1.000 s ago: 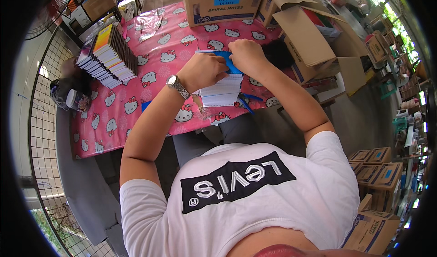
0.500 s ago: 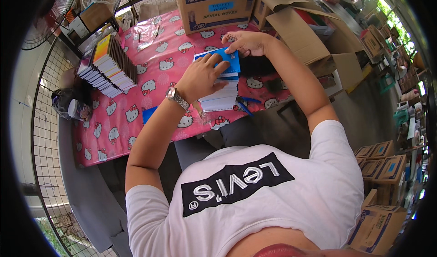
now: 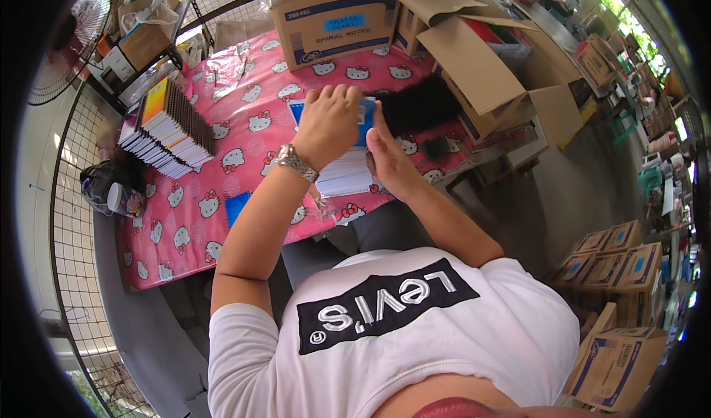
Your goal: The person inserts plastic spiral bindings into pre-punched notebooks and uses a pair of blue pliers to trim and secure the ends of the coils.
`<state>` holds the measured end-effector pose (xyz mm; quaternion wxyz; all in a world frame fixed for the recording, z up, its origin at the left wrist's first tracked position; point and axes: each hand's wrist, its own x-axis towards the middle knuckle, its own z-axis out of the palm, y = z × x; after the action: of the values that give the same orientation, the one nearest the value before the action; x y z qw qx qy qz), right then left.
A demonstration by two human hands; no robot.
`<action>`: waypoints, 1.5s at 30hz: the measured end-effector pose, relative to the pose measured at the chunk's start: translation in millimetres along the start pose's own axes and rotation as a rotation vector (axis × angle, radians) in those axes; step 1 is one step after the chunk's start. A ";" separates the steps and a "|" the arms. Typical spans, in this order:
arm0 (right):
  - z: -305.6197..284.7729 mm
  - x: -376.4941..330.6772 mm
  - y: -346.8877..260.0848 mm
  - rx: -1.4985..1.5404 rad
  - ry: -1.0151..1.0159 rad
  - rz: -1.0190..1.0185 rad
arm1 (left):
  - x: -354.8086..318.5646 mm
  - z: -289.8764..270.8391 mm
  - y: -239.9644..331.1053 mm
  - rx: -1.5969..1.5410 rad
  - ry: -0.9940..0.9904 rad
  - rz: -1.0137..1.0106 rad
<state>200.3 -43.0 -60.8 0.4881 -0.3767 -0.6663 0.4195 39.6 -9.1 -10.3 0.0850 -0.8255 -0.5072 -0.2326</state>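
Observation:
A blue-covered spiral notebook [image 3: 364, 135] tops a short stack of white-paged notebooks [image 3: 344, 177] near the table's front edge. My left hand [image 3: 333, 121], with a metal watch on its wrist, lies over that blue cover, its fingers bent around the far part. Against the right side of the stack rests my right hand [image 3: 391, 158], thumb apart and fingers stretched along the notebooks' edge. Part of the cover is hidden beneath my left hand. Another blue notebook [image 3: 237, 207] lies on the pink patterned tablecloth [image 3: 189, 233], partly behind my left forearm.
A tall stack of spiral notebooks [image 3: 176, 127] stands at the left, near a white cup [image 3: 122, 198]. A closed cardboard box [image 3: 337, 29] sits at the back; an open carton [image 3: 478, 73] is to the right. Beside it lies a black fluffy item [image 3: 422, 107].
My right hand has come from the cover's far corner down to the stack's right side. The left hand has moved farther over the cover. Blue pen-like items by the stack no longer show.

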 end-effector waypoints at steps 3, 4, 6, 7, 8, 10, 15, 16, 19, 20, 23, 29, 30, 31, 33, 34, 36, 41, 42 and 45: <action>-25.3 23.2 -7.8 -0.001 -0.077 0.040 | -0.8 2.6 -9.9 -0.046 -0.009 0.024; -41.1 30.7 -12.6 -0.009 -0.088 0.048 | 0.0 2.2 -10.6 -0.054 -0.029 0.036; -61.7 46.6 -14.7 -0.118 -0.042 -0.007 | 1.9 -5.7 -6.0 -0.083 -0.036 0.023; -65.1 51.5 -15.8 -0.177 -0.024 -0.018 | 2.4 -8.7 -3.3 -0.097 -0.039 0.015; -67.8 54.1 -17.0 -0.239 -0.012 0.010 | 3.2 -9.0 1.3 -0.065 -0.022 -0.011; -61.4 54.4 -2.6 -0.191 0.041 -0.171 | 5.4 -7.9 13.0 -0.002 0.016 -0.070; -53.2 49.9 -14.3 -0.373 0.057 -0.331 | 1.2 12.9 13.8 0.026 0.278 -0.060; -54.9 51.3 -15.8 -0.387 0.059 -0.345 | 0.5 14.2 14.8 0.015 0.292 -0.046; -52.7 55.6 -15.2 -0.479 0.071 -0.428 | 3.3 14.3 12.2 0.013 0.253 -0.044; -51.5 56.3 -14.6 -0.518 0.077 -0.462 | 4.3 14.3 11.0 0.001 0.225 -0.037; -51.4 56.2 -10.4 -0.426 0.079 -0.478 | 7.2 11.9 5.9 -0.019 0.142 -0.011; -57.0 63.7 0.0 -0.187 -0.040 -0.329 | 13.7 1.2 5.1 -0.036 0.002 0.006; -58.5 64.6 -0.4 -0.229 -0.071 -0.357 | 12.7 0.4 5.7 -0.032 -0.018 0.004; -60.6 65.5 -2.1 -0.271 -0.102 -0.384 | 12.1 0.0 5.7 -0.028 -0.037 0.002; -63.3 67.0 -7.6 -0.362 -0.131 -0.484 | 11.1 0.5 2.6 -0.053 0.004 0.018; -64.4 67.5 -12.1 -0.411 -0.128 -0.556 | 10.3 1.1 2.2 -0.068 0.024 0.025; -67.1 67.6 -15.9 -0.442 -0.159 -0.590 | 9.8 -0.2 4.1 -0.070 0.015 0.016; -74.1 62.5 -31.2 -0.261 -0.379 0.053 | 5.7 -4.2 5.0 -0.063 -0.030 0.013; -74.3 61.4 -30.0 -0.352 -0.331 -0.133 | 5.0 -3.5 5.0 -0.082 -0.017 0.027; -72.6 61.2 -32.6 -0.504 -0.290 -0.370 | -0.7 -6.7 -1.9 -0.178 -0.002 0.080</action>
<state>252.7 14.8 2.4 0.3477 -0.2946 -0.8685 0.1952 35.6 -11.3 -5.0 0.0201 -0.8496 -0.4513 -0.2724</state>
